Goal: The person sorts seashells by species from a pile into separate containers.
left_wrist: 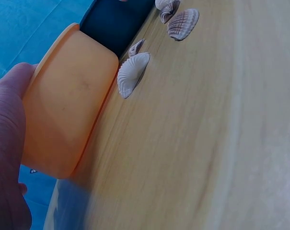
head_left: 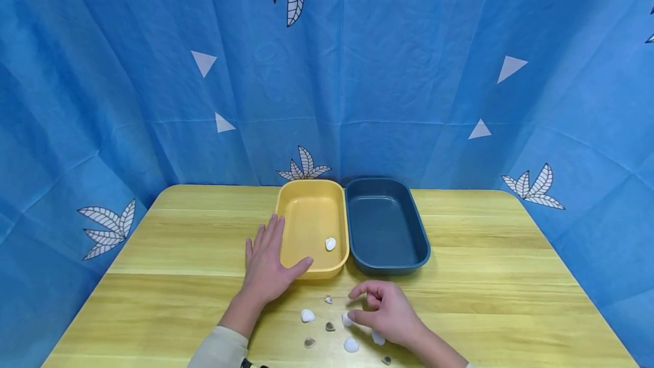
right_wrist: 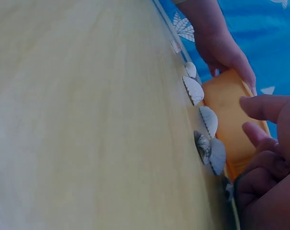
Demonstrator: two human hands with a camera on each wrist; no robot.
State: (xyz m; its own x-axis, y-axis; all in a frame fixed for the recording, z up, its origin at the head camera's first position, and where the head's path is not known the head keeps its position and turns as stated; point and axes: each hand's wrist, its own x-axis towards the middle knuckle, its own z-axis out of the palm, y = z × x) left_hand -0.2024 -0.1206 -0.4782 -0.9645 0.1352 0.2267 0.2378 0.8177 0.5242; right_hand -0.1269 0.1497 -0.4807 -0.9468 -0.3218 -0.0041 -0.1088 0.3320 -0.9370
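My left hand [head_left: 268,274] rests against the left front corner of a yellow tray [head_left: 313,183], fingers straight along its side and thumb at the front rim. One white seashell [head_left: 330,244] lies inside that tray. My right hand [head_left: 390,314] hovers over the table in front of the trays, its index finger bent and apart from the thumb, holding nothing visible. Just by its thumb is a white seashell [head_left: 346,320]; another white shell [head_left: 378,338] is partly hidden under the hand. In the right wrist view, ribbed shells [right_wrist: 209,120] lie in a line beside the right hand.
A dark blue tray [head_left: 389,269] stands against the yellow one's right side. Loose on the wooden table [head_left: 490,277] are more white shells [head_left: 307,316] and small brown shells [head_left: 309,342]. Behind the table hangs a blue curtain [head_left: 388,84].
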